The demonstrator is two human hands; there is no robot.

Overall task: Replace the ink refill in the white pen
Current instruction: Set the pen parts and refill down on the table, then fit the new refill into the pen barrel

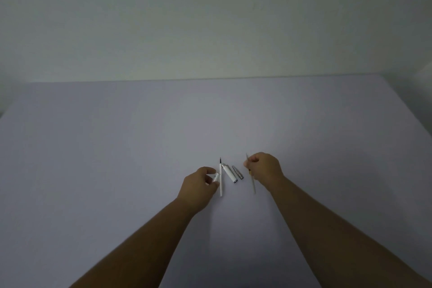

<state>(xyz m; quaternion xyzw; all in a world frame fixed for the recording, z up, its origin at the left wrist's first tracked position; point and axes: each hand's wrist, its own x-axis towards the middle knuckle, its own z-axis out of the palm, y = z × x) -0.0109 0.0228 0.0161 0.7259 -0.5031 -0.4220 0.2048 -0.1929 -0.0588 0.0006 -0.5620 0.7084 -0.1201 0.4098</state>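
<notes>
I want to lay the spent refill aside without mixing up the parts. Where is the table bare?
Crowded between the left hand and right hand: white refill, pen barrel, metal tip. The table is bare left of the left hand, right of the right hand, and beyond the parts toward the wall.

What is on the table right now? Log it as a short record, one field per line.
surface: plain pale table
left hand: fingers pinching a short white pen piece
right hand: closed on a thin pale refill with a yellowish band, held clear of the other parts
lying between hands: long white refill with dark tip; white pen barrel with silver end; small silver cone tip
</notes>
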